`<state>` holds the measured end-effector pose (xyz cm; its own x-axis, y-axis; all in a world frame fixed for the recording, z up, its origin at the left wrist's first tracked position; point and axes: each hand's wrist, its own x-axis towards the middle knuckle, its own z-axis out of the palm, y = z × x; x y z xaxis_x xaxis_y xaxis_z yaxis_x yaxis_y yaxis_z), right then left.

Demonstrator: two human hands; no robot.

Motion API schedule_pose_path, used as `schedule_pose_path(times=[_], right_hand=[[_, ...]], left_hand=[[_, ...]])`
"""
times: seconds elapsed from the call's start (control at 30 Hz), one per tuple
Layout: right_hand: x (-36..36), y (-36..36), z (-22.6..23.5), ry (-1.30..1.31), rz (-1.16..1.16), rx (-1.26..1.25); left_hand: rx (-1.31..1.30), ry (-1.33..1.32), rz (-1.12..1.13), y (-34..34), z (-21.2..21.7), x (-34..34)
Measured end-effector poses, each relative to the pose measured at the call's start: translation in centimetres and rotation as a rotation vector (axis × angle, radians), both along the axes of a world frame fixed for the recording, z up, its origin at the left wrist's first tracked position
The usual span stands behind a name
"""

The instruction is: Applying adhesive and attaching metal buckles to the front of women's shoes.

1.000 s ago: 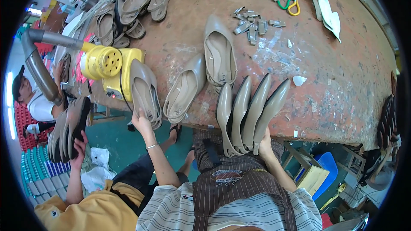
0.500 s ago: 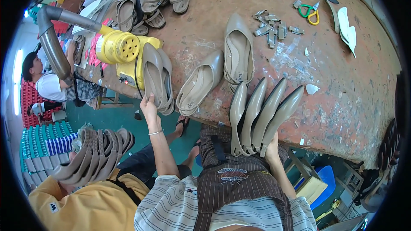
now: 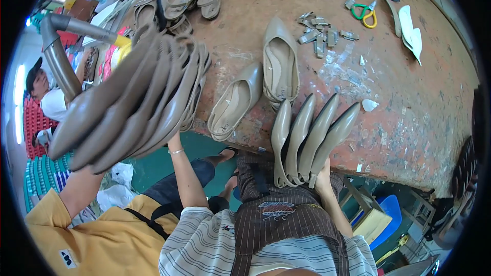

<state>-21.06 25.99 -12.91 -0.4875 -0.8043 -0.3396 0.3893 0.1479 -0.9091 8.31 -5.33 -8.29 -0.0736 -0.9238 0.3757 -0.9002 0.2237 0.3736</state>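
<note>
a: head view: right hand (image 3: 323, 178) clamped on four taupe pointed pumps (image 3: 312, 138) at the bench edge (image 3: 409, 174). left hand?

b: hidden behind a co-worker's shoe stack (image 3: 133, 102), can't tell. looks like gathering; next needs firm grip.

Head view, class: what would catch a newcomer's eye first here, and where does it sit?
First, the big fan of taupe shoes at the left, held up by a person in a yellow shirt and hiding the wearer's left hand. Next, the four taupe shoes in the right hand at the rusty red table edge. Behind them lie two loose shoes, metal bits and green-and-yellow scissors.
</note>
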Motion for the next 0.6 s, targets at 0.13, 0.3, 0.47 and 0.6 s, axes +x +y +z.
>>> schedule_pose_path(times=[0.13, 0.3, 0.47, 0.6], right_hand=[[0.3, -0.3, -0.3, -0.019, 0.011, -0.038], [-0.3, 0.5, -0.8, -0.017, 0.011, -0.001], [0.3, -0.3, 0.4, 0.018, -0.014, -0.024], [0.4, -0.5, 1.1, -0.002, -0.045, -0.057]], left_hand=[[-0.258, 0.138, -0.059, 2.6, 3.2, -4.3], [0.027, 0.589, -0.079, 2.6, 1.9, -7.7], [0.061, 0.621, -0.107, 3.8, 2.1, -6.9], [0.081, 0.654, -0.170, 4.3, 2.2, -7.7]])
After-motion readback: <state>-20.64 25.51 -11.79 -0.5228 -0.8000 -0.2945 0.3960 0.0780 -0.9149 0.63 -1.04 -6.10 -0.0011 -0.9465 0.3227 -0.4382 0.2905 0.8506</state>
